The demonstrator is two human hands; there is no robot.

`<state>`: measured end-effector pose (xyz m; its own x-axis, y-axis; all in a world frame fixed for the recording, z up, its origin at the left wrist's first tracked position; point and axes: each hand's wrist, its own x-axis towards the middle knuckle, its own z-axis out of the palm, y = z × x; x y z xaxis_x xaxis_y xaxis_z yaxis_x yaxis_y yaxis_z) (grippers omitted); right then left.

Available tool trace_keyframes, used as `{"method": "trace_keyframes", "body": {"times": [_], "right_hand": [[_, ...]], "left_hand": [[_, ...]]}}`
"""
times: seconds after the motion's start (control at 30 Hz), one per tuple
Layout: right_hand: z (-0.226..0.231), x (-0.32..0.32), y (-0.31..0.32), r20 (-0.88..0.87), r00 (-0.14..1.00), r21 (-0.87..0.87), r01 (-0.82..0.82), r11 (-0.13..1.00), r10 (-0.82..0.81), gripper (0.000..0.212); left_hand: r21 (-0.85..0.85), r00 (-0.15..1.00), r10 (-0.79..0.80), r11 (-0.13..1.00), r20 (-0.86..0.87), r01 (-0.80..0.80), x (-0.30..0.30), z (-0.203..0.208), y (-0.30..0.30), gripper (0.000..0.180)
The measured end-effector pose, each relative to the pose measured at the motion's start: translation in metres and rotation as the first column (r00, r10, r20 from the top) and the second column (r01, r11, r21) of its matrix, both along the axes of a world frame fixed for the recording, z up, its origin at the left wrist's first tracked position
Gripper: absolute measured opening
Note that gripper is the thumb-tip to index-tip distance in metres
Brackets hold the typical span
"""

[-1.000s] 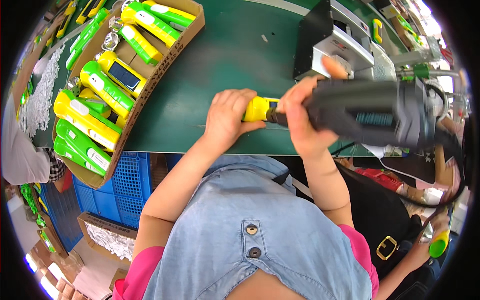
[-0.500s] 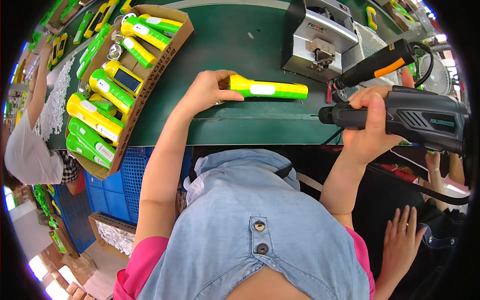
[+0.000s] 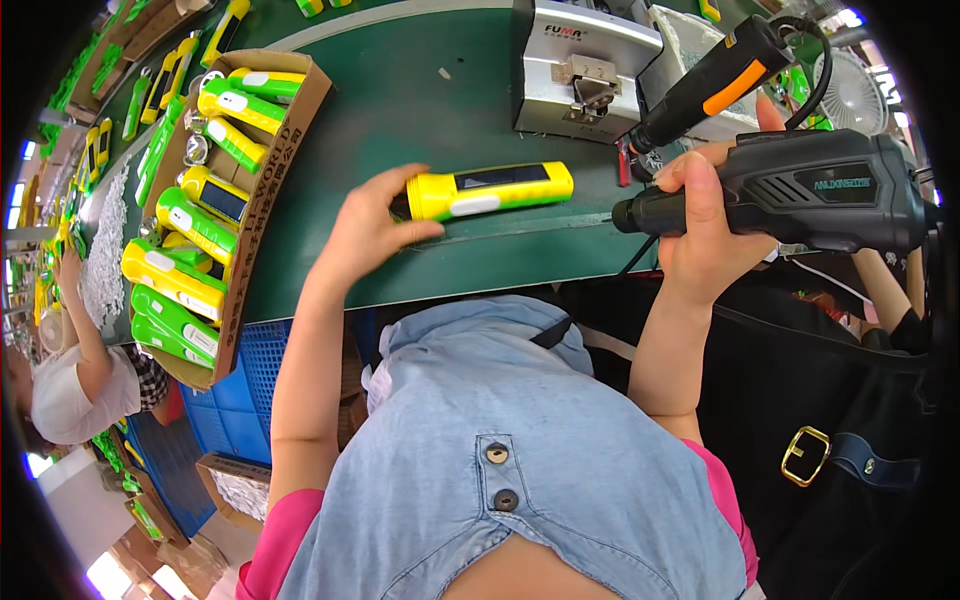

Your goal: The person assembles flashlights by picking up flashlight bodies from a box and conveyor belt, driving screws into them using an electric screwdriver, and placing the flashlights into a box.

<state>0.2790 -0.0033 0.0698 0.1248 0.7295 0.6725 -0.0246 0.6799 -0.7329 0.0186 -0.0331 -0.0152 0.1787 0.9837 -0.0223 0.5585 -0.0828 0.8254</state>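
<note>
Over the green work surface [image 3: 400,110], my left hand [image 3: 370,225] is closed round the left end of a yellow and green flashlight [image 3: 500,190]. Its thumb lies along the near side and a finger along the far side. A dark panel and a white switch show on the flashlight, which lies lengthwise from left to right. My right hand [image 3: 705,215] grips a black electric screwdriver [image 3: 800,195], its thin bit pointing left, apart from the flashlight's right end. My fingers partly hide the screwdriver's body.
A cardboard box [image 3: 265,215] of similar flashlights stands at left, with a pile of small white pieces [image 3: 100,260] beyond. At back right are a metal machine [image 3: 585,75], another black tool with an orange strip [image 3: 710,85] and a fan [image 3: 855,95]. A co-worker [image 3: 85,390] sits far left.
The flashlight has turned about its length, bringing the dark panel into sight. My view has shifted, so the machine and box appear further left. A bystander's hand at lower right is gone from there.
</note>
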Motion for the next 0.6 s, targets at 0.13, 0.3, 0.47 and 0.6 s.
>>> {"method": "trace_keyframes", "body": {"times": [0.13,0.3,0.47,0.6], "right_hand": [[-0.002,0.006,-0.004,0.068,0.995,-0.046,0.076,0.996,-0.073,0.064],[0.001,0.01,-0.008,0.083,0.994,-0.05,0.081,0.996,-0.076,0.065],[0.002,0.012,-0.009,-0.023,0.999,-0.031,0.028,0.999,-0.028,0.06],[0.0,0.008,-0.011,-0.036,0.999,0.03,0.037,0.999,-0.036,0.059]], "left_hand": [[0.207,0.997,-0.025,0.978,-0.078,0.04,0.012,-0.006,-0.028,0.046],[0.606,0.964,0.012,0.78,-0.264,0.156,0.035,-0.02,-0.05,0.045],[0.639,0.97,0.049,0.76,-0.237,0.118,0.037,-0.028,-0.055,0.047],[0.613,0.976,0.021,0.781,-0.219,0.12,0.035,-0.025,-0.052,0.048]]}}
